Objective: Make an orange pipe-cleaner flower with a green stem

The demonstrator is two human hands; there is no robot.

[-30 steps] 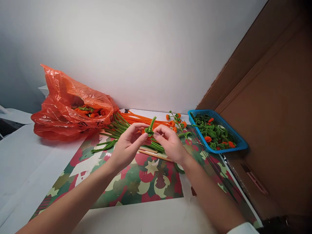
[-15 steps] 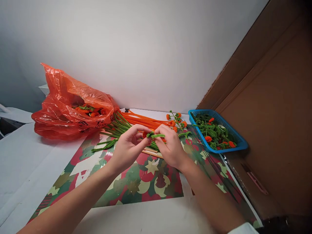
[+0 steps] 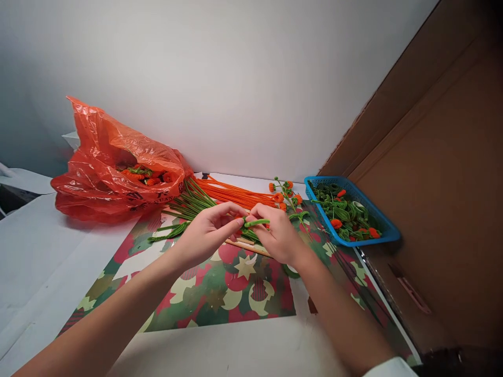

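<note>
My left hand (image 3: pixel 206 235) and my right hand (image 3: pixel 277 233) meet above a patterned paper sheet (image 3: pixel 220 293). Both pinch a small green pipe-cleaner piece (image 3: pixel 254 223) with a bit of orange at its base; its free green end lies across my right fingers, pointing right. Just behind the hands lie bundles of green pipe cleaners (image 3: pixel 188 207) and orange pipe cleaners (image 3: pixel 231 193). A wooden stick (image 3: pixel 245 245) lies on the sheet under my hands.
An orange plastic bag (image 3: pixel 113 162) holding orange and green pieces sits at the back left. A blue basket (image 3: pixel 387 228) of green and orange pieces stands at the right, by a brown cardboard wall (image 3: pixel 440 173). A small stem with orange buds (image 3: pixel 285 196) lies near the basket.
The green end stood upright a second ago; it has been bent down and to the right across my right fingers. Both hands have sunk slightly towards the sheet.
</note>
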